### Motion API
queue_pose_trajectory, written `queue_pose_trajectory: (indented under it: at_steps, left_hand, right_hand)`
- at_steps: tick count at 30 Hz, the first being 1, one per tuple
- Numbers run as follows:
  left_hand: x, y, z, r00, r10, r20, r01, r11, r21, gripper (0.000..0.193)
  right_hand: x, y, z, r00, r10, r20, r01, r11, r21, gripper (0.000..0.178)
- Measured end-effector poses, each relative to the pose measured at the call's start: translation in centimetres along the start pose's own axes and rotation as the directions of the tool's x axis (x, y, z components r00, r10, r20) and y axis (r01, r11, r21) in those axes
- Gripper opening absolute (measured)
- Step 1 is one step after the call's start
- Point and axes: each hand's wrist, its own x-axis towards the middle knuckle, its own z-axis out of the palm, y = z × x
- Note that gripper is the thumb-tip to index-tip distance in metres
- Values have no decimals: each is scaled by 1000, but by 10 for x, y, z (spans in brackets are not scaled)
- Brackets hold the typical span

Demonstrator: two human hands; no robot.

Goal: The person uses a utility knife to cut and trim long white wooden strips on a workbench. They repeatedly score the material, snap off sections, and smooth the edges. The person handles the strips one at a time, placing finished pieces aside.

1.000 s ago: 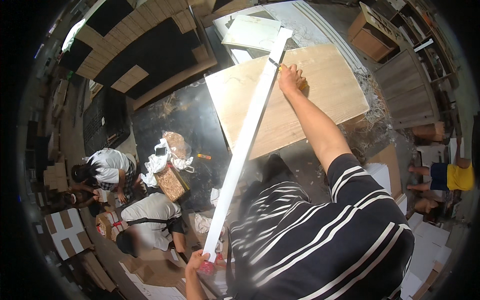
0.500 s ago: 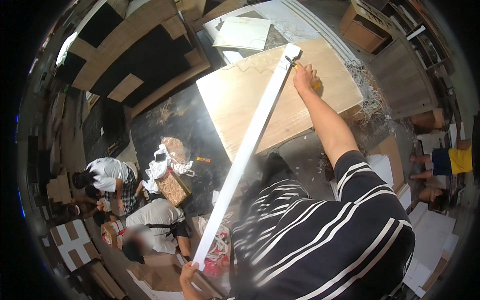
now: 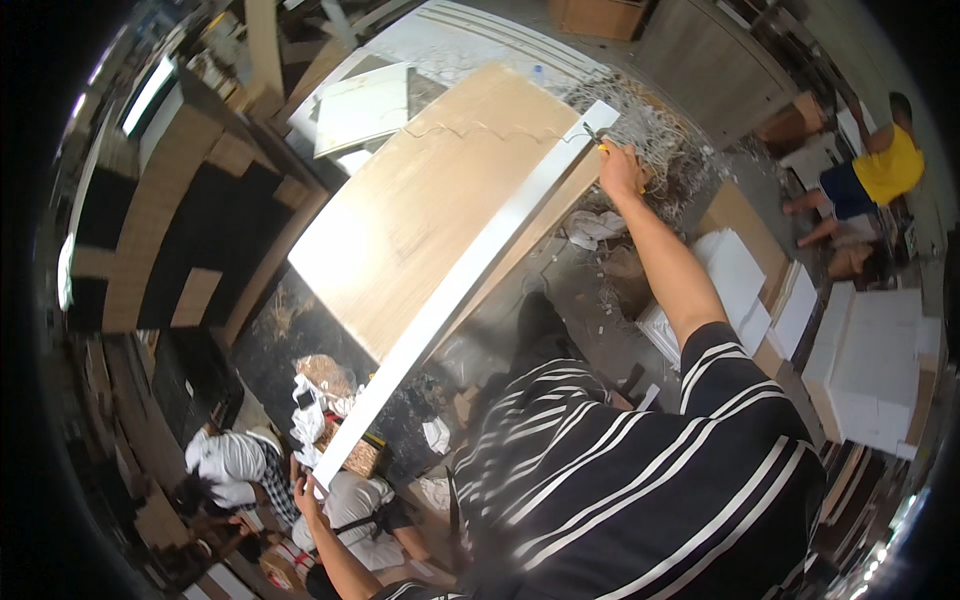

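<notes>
A long white strip (image 3: 470,275) slants across the view from lower left to upper right. The fingers of my left hand (image 3: 308,497) are closed around its near end. At the far end my right hand (image 3: 622,172) grips a small hand tool (image 3: 597,137) with yellow handles and dark jaws, like pliers or cutters. Its jaws lie over the strip close to the tip. Beneath the strip is a light wood-grain panel (image 3: 420,220). A thin wavy strand (image 3: 480,132) runs over the panel toward the tool.
White offcut boards (image 3: 362,110) lie beyond the panel, and shredded scraps (image 3: 655,130) heap at its far right. An open box of shavings (image 3: 358,455) stands at lower left beside two crouching people. White boards (image 3: 730,275) stack on my right; a person in yellow (image 3: 890,160) is farther right.
My view has turned. The strip's near end and my left hand have risen and shifted left; the strip now lies along the panel's near right side. Both hands keep their grips.
</notes>
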Motion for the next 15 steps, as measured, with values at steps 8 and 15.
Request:
queue_pose_trajectory:
  at_steps: [8,15]
  left_hand:
    - [-66,265,295,604,784,144,-797,589,133,44]
    - [-246,415,576,29,838,545,-989,104,-107,46]
  right_hand:
    - [22,45,-2,1000,26,-2,-25,976,215,38]
    - [20,50,-3,999,-12,-49,28,946,324,36]
